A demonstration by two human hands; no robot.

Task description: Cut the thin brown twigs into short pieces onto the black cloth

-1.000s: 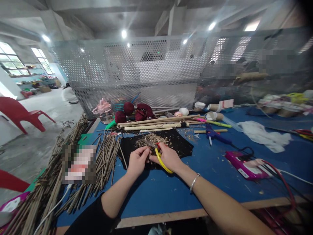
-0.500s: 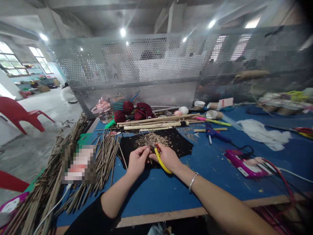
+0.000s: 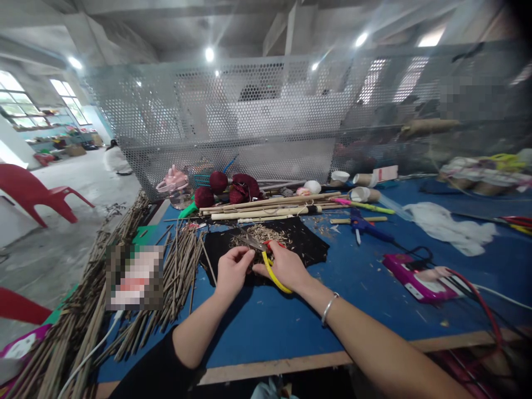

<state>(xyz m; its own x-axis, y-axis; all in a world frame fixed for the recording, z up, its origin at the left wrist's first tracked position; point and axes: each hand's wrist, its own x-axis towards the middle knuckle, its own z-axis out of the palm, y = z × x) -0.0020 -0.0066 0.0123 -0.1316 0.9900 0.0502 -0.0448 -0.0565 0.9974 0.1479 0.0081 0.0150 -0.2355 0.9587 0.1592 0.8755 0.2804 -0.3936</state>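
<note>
Scissors (image 3: 272, 272) with yellow and red handles are held in my right hand (image 3: 286, 267), their blades pointing up and left over a heap of small cut pieces (image 3: 266, 234). That heap lies on a black cloth (image 3: 313, 244). Close to the blades, my left hand (image 3: 233, 269) pinches with thumb and finger; whatever it holds is too small to make out. Left of it, many thin dry sticks (image 3: 178, 271) lie on the blue table (image 3: 324, 332).
Long stems (image 3: 89, 293) lie along the left edge. Behind the cloth are pale rods (image 3: 266, 211) and dark red balls (image 3: 204, 196). On the right are a glue gun (image 3: 368, 228), a purple box (image 3: 405, 280) and white cloth (image 3: 453, 224). A mesh screen (image 3: 257, 122) stands behind.
The scissor blades have opened a little wider and my right hand's fingers have shifted on the handles. My left hand has barely moved.
</note>
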